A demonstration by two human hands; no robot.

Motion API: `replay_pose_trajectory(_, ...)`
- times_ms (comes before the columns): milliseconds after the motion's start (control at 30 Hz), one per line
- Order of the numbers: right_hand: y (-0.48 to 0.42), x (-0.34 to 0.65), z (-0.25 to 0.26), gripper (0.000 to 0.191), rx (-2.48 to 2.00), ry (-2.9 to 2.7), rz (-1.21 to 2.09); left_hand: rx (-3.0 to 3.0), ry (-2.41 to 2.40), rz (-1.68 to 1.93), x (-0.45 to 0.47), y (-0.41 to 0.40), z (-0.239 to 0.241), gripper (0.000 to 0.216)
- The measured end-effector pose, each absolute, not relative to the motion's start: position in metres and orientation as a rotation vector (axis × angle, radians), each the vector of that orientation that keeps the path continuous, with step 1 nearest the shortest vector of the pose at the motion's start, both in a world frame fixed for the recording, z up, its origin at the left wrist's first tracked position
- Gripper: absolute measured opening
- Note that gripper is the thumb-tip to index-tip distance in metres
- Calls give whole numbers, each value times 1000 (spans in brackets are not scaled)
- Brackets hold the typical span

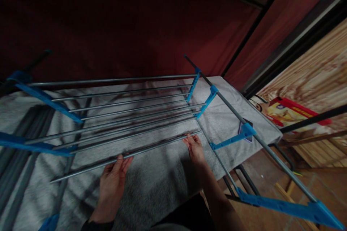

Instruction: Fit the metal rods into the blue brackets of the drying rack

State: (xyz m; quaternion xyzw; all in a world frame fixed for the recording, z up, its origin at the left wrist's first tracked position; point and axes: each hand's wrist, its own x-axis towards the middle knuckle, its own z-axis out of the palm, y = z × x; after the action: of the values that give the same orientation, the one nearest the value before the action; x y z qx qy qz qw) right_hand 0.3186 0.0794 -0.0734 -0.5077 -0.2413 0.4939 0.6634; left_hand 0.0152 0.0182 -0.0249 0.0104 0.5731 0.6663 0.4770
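A thin grey metal tube lies level between my two hands, free at both ends. My left hand pinches it left of its middle, thumb on top. Close to the tube's right end, my right hand has its thumb and fingers closed on it. The tube's right tip is near a long upright pole of a half-built rack lying on its side. Beyond my hands, several similar crossbars run between the left blue plastic bracket and the right blue bracket. Another blue bracket holds no crossbar.
A grey fleecy blanket covers the surface beneath. Several loose grey tubes lie at the left. A phone-like flat object rests behind the right pole. A red and yellow box stands off to the right. Dark red fabric hangs behind.
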Motion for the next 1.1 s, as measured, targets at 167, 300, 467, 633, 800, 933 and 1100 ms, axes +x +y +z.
replay_pose_trajectory(167, 78, 318, -70, 51, -1173, -585, 1102, 93, 1399, 1616, 14, 17, -28, 32)
replay_pose_trajectory(300, 77, 319, -67, 52, -1154, -666, 1107, 136, 1357, 1623, 12, 15, -30, 30)
replay_pose_trajectory(467, 74, 319, -67, 46, -1079, -577, 1135, 99, 1306, 1656, 10, 14, -33, 27)
replay_pose_trajectory(633, 73, 327, -76, 40, -922, -489, 1274, 112, 1294, 1642, 7, 16, -43, 18)
replay_pose_trajectory(800, 73, 333, -83, 26, -864, -438, 1365, 130, 1253, 1657, 4, 16, -48, 22)
replay_pose_trajectory(933, 72, 333, -84, 23, -860, -417, 1380, 171, 1209, 1685, 1, 13, -54, 29)
replay_pose_trajectory(1100, 72, 334, -88, 22, -856, -395, 1396, 214, 1178, 1703, -2, 11, -57, 40)
